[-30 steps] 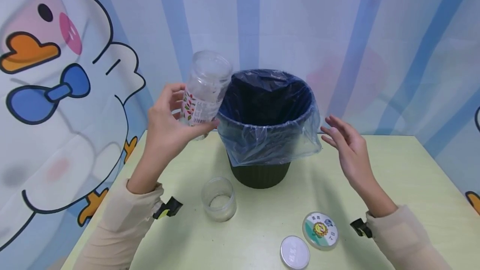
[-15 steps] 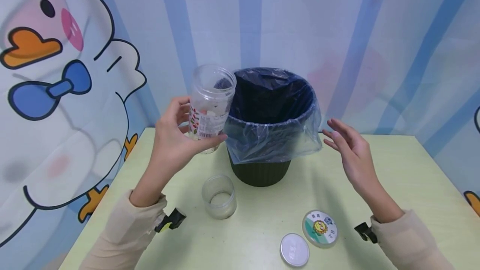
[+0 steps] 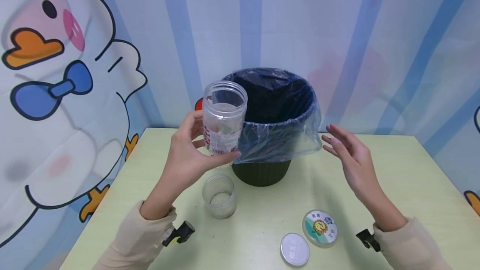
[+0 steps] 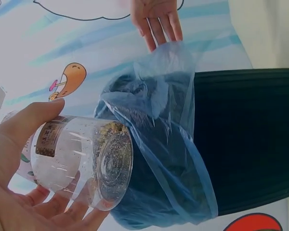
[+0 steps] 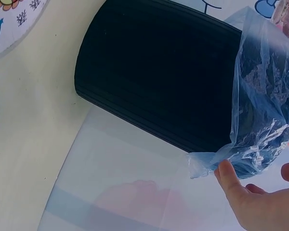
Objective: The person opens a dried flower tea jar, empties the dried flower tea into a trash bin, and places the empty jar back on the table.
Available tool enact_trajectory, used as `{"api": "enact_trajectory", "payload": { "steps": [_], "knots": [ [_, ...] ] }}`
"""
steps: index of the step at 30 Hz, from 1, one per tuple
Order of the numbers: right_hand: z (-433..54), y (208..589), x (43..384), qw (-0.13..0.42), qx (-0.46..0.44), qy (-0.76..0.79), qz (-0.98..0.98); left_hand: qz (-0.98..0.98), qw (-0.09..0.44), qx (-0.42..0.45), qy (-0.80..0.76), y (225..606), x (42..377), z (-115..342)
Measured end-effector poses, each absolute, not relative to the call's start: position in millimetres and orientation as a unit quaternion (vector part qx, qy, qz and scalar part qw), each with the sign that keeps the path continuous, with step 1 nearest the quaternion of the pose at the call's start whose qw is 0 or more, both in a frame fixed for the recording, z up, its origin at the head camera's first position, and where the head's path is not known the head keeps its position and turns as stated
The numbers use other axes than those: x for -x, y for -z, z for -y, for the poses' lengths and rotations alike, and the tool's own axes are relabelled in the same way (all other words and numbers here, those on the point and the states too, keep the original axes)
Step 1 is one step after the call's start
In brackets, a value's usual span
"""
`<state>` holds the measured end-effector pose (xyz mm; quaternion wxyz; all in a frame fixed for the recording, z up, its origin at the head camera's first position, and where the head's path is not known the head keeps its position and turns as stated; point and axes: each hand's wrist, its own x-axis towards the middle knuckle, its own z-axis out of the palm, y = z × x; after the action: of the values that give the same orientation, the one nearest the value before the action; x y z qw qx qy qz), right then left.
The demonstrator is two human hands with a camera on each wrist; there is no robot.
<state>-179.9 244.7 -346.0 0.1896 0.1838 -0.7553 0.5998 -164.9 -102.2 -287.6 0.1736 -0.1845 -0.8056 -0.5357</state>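
Observation:
My left hand [image 3: 189,155] grips a clear plastic jar [image 3: 225,113] with a printed label, thumb on one side and fingers on the other. The jar has no lid, and its mouth points up with a slight tilt. In the left wrist view, brownish bits cling inside the base of the jar [image 4: 113,163]. Just right of it stands a black bin [image 3: 261,176] lined with a translucent blue bag [image 3: 275,143]. Beside the bag's right edge is my right hand [image 3: 354,163], fingers loosely extended and holding nothing; whether a fingertip touches the bag [image 5: 260,106], I cannot tell.
A smaller clear tub [image 3: 219,203], lidless, stands on the pale table [image 3: 405,186] in front of the bin. A plain whitish lid [image 3: 294,250] and a lid with a flower print [image 3: 320,228] lie near the front. Behind hangs a cartoon backdrop [image 3: 292,20].
My left hand has carried the jar lower and to the right, from beside the bin's rim to partly in front of it. The right hand has barely shifted.

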Motion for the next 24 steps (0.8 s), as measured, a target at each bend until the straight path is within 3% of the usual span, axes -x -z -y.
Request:
{"api": "enact_trajectory", "payload": {
  "steps": [8,24],
  "knots": [
    [-245,347,171,0.181,-0.191,-0.594,0.76,0.799,0.16,0.188,0.548,294,157,94],
    [-246,356,152,0.16,-0.194,-0.59,0.767,0.778,0.063,0.206,0.59,330,143,67]
  ]
}}
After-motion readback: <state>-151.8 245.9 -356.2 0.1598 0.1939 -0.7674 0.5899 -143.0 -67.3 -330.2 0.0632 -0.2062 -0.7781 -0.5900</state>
